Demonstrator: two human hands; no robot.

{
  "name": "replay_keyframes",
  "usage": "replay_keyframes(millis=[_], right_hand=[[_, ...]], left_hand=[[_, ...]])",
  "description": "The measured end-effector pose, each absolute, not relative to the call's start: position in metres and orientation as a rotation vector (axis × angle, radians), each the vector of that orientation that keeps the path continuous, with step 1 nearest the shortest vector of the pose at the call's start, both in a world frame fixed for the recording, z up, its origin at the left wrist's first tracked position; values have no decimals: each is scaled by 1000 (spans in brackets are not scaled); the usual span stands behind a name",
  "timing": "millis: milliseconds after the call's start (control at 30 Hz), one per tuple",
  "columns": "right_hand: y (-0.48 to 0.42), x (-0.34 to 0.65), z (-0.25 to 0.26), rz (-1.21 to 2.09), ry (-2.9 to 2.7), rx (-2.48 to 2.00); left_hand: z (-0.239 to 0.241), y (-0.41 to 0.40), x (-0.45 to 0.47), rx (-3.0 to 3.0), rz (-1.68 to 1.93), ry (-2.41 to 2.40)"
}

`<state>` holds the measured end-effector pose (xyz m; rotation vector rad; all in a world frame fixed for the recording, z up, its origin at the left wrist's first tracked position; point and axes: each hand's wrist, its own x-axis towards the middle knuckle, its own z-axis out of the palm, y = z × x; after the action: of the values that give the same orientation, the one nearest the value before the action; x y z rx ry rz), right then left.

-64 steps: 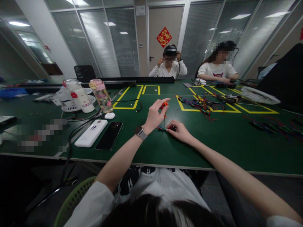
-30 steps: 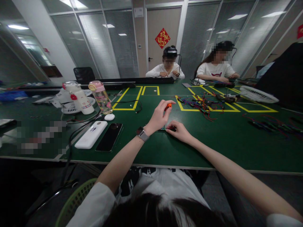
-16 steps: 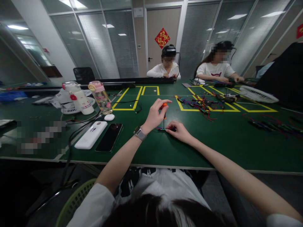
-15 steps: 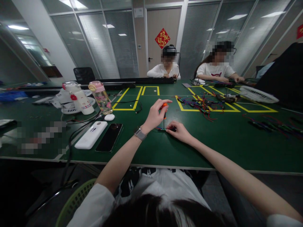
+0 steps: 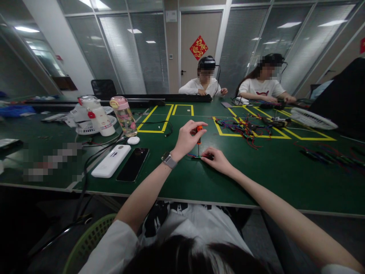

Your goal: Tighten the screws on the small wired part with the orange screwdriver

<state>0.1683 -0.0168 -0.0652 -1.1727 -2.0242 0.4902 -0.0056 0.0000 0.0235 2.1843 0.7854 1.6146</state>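
Note:
An orange-and-black screwdriver [image 5: 199, 136] stands upright, and my left hand [image 5: 188, 137] is closed round its handle. Its thin shaft runs down to a small green circuit board [image 5: 195, 156] lying on the table. Thin red and blue wires trail from the board's left end. My right hand [image 5: 217, 160] rests low on the table, fingers pinched at the board's right end. What exactly the screwdriver's tip touches is too small to make out.
A black phone [image 5: 133, 164], a white power bank [image 5: 111, 161] and a white earbud case [image 5: 133, 140] lie to the left, near two bottles. A heap of wired boards [image 5: 236, 127] lies right of centre. Two people sit across the green table [image 5: 176, 186].
The view has shifted slightly. My left fingers have changed their position on the screwdriver handle, showing more of it. My right hand stays at the board. A person opposite has moved a hand outward.

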Motion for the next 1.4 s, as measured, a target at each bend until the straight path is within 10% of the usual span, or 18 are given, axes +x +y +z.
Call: replay_keyframes(millis=[1400], right_hand=[[-17, 169, -65, 488, -2046, -1159]], left_hand=[[15, -1, -6, 2284, 1636, 829]])
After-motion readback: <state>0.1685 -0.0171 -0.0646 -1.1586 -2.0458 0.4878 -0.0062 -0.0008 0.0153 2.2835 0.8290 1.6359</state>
